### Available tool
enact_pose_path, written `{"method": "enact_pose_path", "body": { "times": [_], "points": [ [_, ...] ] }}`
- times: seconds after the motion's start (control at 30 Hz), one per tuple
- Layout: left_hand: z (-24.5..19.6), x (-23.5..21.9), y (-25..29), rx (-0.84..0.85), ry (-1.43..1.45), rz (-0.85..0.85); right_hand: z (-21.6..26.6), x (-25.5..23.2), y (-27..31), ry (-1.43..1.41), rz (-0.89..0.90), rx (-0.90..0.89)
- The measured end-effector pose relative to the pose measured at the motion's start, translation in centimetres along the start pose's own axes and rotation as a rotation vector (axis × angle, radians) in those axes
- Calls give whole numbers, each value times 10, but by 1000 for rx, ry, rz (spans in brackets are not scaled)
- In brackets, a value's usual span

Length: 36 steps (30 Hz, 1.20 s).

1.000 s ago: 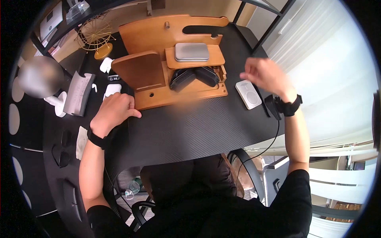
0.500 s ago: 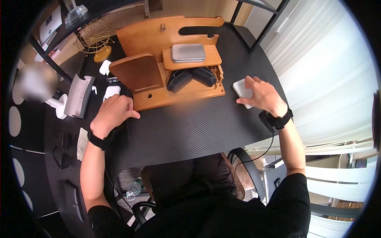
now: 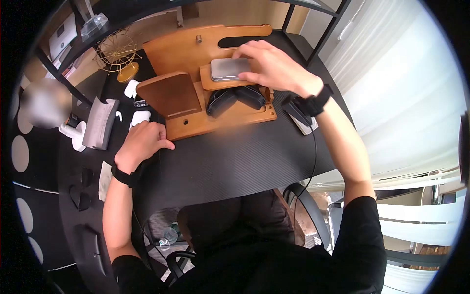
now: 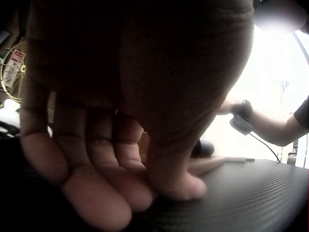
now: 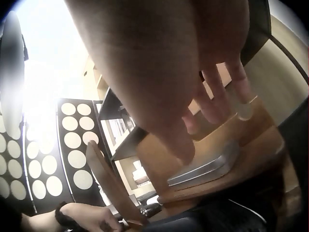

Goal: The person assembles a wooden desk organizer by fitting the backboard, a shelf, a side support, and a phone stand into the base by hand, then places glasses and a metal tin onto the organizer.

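Observation:
My right hand [image 3: 271, 66] spans the right end of a flat silver tin [image 3: 226, 69], its thumb by the near edge and fingers toward the far edge. The tin lies on the small raised shelf [image 3: 210, 84] of a wooden desk organizer [image 3: 178, 128]. In the right wrist view the thumb and separated fingers hang over the tin [image 5: 205, 171]. My left hand [image 3: 143, 142] rests at the organizer's front left corner, thumb on the black desk; in the left wrist view its fingers [image 4: 96, 198] are loosely bent around nothing. Below the shelf sits a black case [image 3: 223, 102].
Right of the organizer a white power bank [image 3: 307, 128] lies partly behind the wrist camera. On the left are a white earbud case [image 3: 140, 117], a grey holder [image 3: 101, 125], sunglasses [image 3: 81, 196] and a gold Ferris wheel ornament [image 3: 116, 53]. A cable [image 3: 314, 157] trails from my right wrist.
My right hand came down onto the white power bank, then left it and moved up and left to the silver tin. The left hand has stayed at the organizer's corner.

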<state>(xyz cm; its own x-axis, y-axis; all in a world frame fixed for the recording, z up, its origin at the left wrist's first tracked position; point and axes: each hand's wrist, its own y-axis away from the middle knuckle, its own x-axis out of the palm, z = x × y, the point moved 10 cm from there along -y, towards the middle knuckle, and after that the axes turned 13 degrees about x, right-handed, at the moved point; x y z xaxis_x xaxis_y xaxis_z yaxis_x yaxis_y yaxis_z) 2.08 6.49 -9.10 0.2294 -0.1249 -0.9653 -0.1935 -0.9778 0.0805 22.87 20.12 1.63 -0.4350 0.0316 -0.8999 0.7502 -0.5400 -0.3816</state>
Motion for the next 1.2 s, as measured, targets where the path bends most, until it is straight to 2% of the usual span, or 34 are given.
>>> {"method": "enact_pose_path", "body": {
  "times": [0.17, 0.37, 0.4, 0.5, 0.57, 0.67, 0.77, 0.9, 1.2],
  "points": [
    [3, 2, -1, 23, 2, -13, -6, 30, -18, -5, 121, 56],
    [2, 3, -1, 20, 14, -5, -11, 25, -10, -6, 211, 142],
    [2, 3, -1, 29, 9, -12, -13, 23, -5, -5, 212, 143],
    [-2, 0, -1, 36, 0, -15, -25, 0, 14, -11, 13, 103],
    [0, -1, 1, 24, 6, -14, -38, -21, 34, -44, -20, 214],
    [-2, 1, -1, 37, 3, -9, -64, -35, 68, 91, 95, 478],
    [0, 3, -2, 22, 10, 5, -74, -35, 105, 200, 70, 525],
    [0, -1, 0, 15, 9, -9, -80, -23, 147, 213, 98, 691],
    [-2, -1, 0, 18, 19, -22, -76, -23, 160, 189, 43, 709]
  ]
}}
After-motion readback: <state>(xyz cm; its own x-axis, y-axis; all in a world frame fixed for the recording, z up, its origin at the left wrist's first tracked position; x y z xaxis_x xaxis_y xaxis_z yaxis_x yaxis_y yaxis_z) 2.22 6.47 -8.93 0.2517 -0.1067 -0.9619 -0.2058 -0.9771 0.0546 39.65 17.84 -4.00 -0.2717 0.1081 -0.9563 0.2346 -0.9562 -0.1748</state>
